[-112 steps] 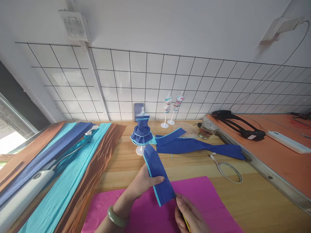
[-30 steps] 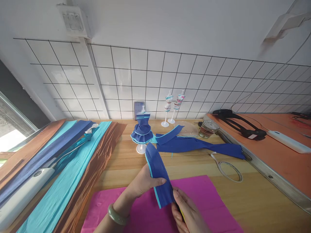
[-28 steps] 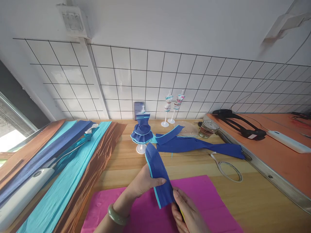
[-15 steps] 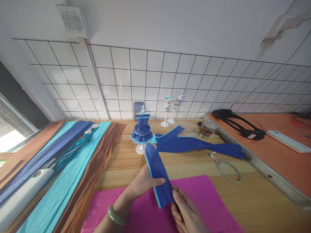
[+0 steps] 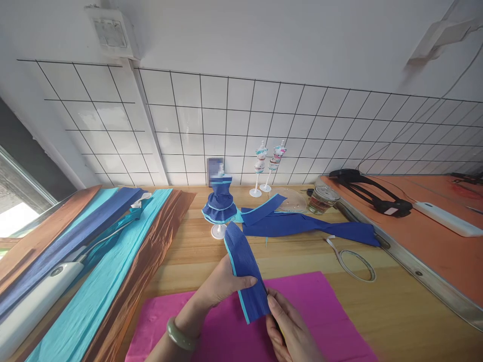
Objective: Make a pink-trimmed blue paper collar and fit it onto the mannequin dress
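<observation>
Fingers of the left hand [image 5: 219, 287] pinch a blue crepe-paper strip [image 5: 244, 269] with a turquoise edge, held above the pink sheet [image 5: 320, 306] at the counter's near edge; the right hand [image 5: 290, 329] grips its lower end, closed around a tool too hidden to name.

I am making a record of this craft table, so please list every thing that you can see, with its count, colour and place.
crepe strip: 1, dark blue with light blue edge, held above the pink sheet
pink sheet: 1, magenta, near table edge
dressed mannequin: 1, blue dress, table centre
small mannequins: 2, white, by the tiled wall
long blue strip: 1, dark blue, behind the pink sheet
glass jar: 1, clear, right of centre
tape loop: 1, white, right side
paper rolls: several, blue, turquoise, brown, left side
left hand: 1, pinches the strip
right hand: 1, at the strip's lower end, holds something partly hidden
</observation>
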Motion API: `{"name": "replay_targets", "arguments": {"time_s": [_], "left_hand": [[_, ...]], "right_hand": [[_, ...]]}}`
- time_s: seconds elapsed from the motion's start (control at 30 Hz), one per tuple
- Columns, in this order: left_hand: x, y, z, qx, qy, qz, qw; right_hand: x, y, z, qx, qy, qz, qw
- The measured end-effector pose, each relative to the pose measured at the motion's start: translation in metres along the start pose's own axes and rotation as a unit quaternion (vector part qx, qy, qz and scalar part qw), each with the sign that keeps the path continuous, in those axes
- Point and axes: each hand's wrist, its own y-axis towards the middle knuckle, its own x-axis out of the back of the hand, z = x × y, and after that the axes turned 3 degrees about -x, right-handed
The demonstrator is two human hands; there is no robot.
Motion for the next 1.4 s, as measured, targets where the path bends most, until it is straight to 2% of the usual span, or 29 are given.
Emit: {"name": "replay_targets", "arguments": {"time_s": [0.3, 0.7, 1.1, 1.4], "left_hand": [[-0.0014, -0.0007, -0.0018, -0.010, 0.008, 0.008, 1.000], [-0.0038, -0.0018, -0.0008, -0.002, -0.019, 0.054, 0.998], [-0.0044, -0.0017, -0.0015, 0.004, -0.015, 0.041, 0.999], [-0.0034, -0.0018, -0.0025, 0.000, -0.008, 0.055, 0.998]], "right_hand": [[-0.0009, 0.0004, 0.0010, 0.002, -0.010, -0.010, 1.000], [-0.0046, 0.0036, 0.0053, 0.036, -0.032, -0.038, 0.998], [-0.0051, 0.0025, 0.0033, 0.042, -0.024, -0.034, 0.998], [-0.0056, 0.0046, 0.0014, 0.041, -0.024, -0.033, 0.998]]}}
